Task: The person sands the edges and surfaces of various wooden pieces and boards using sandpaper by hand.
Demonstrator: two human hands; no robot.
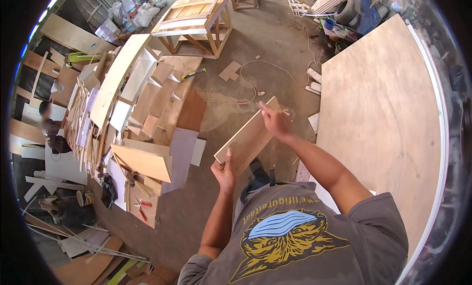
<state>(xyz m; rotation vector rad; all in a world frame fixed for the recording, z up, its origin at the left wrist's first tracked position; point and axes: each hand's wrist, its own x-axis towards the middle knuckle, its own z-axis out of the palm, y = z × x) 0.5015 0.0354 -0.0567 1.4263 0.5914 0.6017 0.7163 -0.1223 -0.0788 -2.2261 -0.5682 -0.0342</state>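
Note:
A rectangular wooden board [250,137] is held tilted in front of my body, above the concrete floor. My left hand [225,174] grips its lower left corner, with the thumb over the near face. At the upper right end, my right hand [276,121] is closed on the board's edge, a finger reaching along the top. The fingers behind the board are hidden. To the left of the board is a workbench [184,68] covered with wooden pieces.
A large plywood sheet [383,108] lies on the right. Red-handled pliers [142,213] and a yellow cutter [194,74] rest on the left workbench. A wooden frame table [216,34] stands ahead. A hose [280,67] crosses the floor. Another person [54,132] is at far left.

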